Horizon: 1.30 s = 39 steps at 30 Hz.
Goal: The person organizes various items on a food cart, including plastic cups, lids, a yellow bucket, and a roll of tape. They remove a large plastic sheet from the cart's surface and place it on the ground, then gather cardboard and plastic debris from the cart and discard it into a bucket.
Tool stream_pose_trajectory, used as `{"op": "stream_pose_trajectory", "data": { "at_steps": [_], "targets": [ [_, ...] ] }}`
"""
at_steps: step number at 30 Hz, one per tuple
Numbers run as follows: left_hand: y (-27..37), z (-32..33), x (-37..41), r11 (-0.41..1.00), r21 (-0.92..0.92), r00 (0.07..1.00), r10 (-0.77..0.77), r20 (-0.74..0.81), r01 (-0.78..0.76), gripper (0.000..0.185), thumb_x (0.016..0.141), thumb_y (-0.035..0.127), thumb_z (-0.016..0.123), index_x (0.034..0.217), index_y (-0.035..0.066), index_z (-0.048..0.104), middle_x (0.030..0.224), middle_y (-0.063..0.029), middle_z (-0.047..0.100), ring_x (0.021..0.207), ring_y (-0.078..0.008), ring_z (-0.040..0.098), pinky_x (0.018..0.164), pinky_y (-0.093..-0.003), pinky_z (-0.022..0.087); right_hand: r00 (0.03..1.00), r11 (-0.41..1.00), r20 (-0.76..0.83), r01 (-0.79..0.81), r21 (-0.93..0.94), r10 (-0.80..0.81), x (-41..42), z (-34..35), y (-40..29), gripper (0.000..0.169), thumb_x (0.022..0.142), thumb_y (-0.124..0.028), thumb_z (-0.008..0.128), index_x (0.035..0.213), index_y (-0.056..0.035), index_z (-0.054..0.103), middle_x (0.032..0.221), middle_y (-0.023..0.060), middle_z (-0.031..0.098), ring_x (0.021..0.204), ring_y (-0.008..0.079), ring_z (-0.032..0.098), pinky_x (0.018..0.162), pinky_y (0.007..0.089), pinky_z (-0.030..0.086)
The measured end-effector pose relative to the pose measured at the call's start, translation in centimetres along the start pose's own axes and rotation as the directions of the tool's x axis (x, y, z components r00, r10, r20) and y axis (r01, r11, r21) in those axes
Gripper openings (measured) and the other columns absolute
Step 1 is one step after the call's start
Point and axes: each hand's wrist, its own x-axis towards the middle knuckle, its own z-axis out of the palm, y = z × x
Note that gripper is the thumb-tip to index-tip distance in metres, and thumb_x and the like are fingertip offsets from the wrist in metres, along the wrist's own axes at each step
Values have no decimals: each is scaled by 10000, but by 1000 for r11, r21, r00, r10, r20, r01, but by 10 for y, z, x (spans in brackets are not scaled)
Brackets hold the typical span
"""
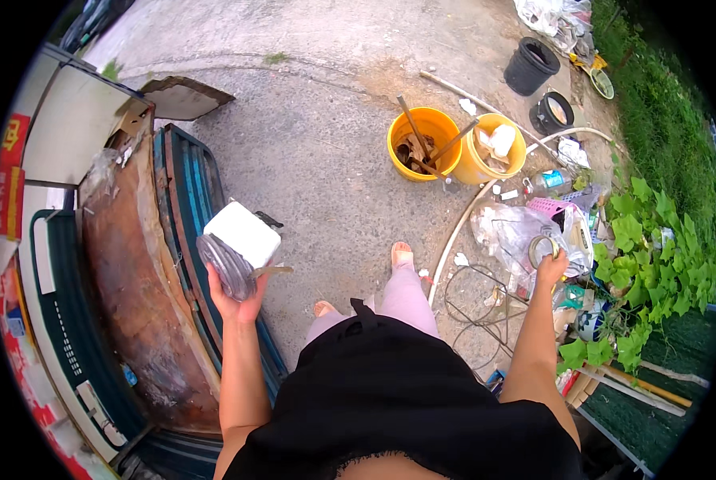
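My left hand (238,306) grips a grey ribbed bundle (229,267) from below, its fingers around both sides. A white block (244,234), perhaps foam, rests against the bundle, and a short brownish strip (277,271) sticks out by the fingertips. A small black piece (269,219) shows just beyond the block; whether it is attached is unclear. Out to the right, my right hand (552,270) pinches a ring-shaped roll (532,252), seemingly tape, above a clear plastic bag (499,231) on the ground.
Two yellow buckets (395,150) with sticks and scraps stand ahead. Black buckets (529,72) are farther right. A pale hose (452,240) and loose dark cable (472,300) cross the ground near my leg. Leafy vines (645,258) border the litter. A brown board (130,288) lies left.
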Motion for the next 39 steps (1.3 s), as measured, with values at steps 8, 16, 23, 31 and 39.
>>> {"op": "stream_pose_trajectory", "data": {
  "at_steps": [8,16,23,31,39],
  "targets": [
    [-39,75,16,944,-325,995,74,60,-50,572,896,441,466,1391,176,357,1407,-60,405,1234,-284,450,993,-538,362,908,894,419,167,-417,26,198,58,15,368,806,-178,479,1121,-28,597,1044,240,621,1081,429,501,1049,463,256],
    [-17,75,-24,924,-337,971,223,87,-182,519,928,359,463,1390,143,368,1404,-97,404,1071,-335,578,898,-525,471,-97,452,526,-656,605,-845,-17,-10,-422,450,756,30,444,1201,25,509,1274,169,526,1078,253,571,905,336,467],
    [48,-24,-70,949,-228,966,243,88,-218,803,818,531,561,1425,88,279,1437,-149,339,1311,-321,358,1043,-533,328,-697,654,-3,-673,347,-717,-255,-118,-571,716,722,12,465,1418,-45,307,1386,118,417,1263,230,421,1050,350,332],
    [149,-123,-146,868,-354,927,376,10,-348,543,845,375,628,1247,39,488,1195,-138,578,1082,-256,570,957,-418,443,-889,833,-22,-438,337,-458,-448,-115,-635,571,704,100,497,1258,-31,447,1163,86,547,1098,194,547,911,321,467],
    [245,-197,-160,707,-381,803,527,-278,-596,478,853,357,617,1226,77,511,1194,-106,576,1101,-241,549,985,-431,407,-896,864,62,-403,302,-439,-554,-100,-757,393,858,-79,528,1236,4,461,1174,146,572,1046,248,587,882,361,494]
  ]
}}
